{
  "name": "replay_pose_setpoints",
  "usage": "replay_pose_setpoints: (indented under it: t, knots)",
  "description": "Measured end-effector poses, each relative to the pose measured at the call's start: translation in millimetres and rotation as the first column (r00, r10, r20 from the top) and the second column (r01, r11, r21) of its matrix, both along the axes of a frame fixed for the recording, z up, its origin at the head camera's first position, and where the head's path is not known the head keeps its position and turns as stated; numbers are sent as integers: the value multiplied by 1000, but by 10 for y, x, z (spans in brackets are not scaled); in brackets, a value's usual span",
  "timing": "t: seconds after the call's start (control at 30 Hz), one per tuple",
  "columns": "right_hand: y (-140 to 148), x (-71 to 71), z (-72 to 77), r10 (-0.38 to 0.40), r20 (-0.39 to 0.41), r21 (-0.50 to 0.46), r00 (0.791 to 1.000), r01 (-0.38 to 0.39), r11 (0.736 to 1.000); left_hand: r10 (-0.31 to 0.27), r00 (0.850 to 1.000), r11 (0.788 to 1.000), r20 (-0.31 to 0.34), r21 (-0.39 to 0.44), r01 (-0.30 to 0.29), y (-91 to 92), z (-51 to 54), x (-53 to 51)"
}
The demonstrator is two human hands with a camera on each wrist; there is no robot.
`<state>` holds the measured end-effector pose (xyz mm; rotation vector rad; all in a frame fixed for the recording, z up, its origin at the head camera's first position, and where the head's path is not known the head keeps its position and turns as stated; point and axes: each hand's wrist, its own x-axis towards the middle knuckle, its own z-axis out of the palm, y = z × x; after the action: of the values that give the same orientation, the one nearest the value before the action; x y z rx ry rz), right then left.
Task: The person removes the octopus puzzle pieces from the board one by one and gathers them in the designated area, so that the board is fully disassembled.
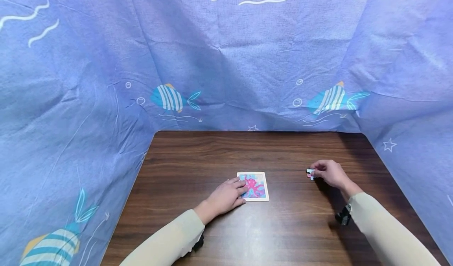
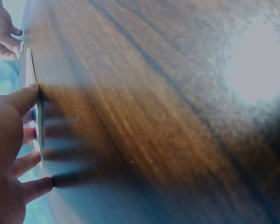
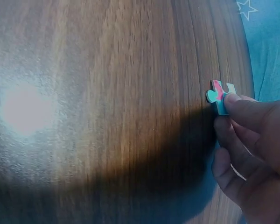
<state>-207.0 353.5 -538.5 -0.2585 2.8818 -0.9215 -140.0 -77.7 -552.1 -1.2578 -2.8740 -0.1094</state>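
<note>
A small jigsaw puzzle [image 1: 255,187] with a pink octopus on blue lies in a white-edged frame [image 1: 267,198] on the table. A pale patch shows in its upper right corner. My left hand [image 1: 225,197] rests on the puzzle's left side, fingers spread; in the left wrist view the left hand [image 2: 9,144] has its fingers along the thin frame edge [image 2: 37,107]. Off to the right, my right hand [image 1: 330,173] pinches a loose puzzle piece [image 1: 310,173] between thumb and fingers. That puzzle piece [image 3: 218,97] is turquoise and pink in the right wrist view.
The dark wood-grain table [image 1: 283,226] carries a bright glare spot near its front. A blue cloth [image 1: 226,61] printed with fish surrounds the table at the back and both sides. A black strap [image 1: 343,215] sits at the right wrist.
</note>
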Motion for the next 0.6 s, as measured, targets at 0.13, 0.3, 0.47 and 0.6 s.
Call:
replay_pose_setpoints:
  t: [0.13,0.3,0.47,0.6]
  knots:
    - [4,-32,-3,42,-67,74,997,-37,997,7,1000,1000,12,-7,-6,-7,12,-3]
    - [9,-31,-9,57,-91,98,994,-48,994,6,1000,1000,14,-17,-6,-7,30,-3]
    - [7,-16,-21,61,-68,99,996,-54,994,-13,1000,1000,-1,-27,13,-6,42,-12]
    - [-3,-24,-29,65,-42,96,997,-61,993,-27,1000,999,-16,-31,26,-2,58,-30]
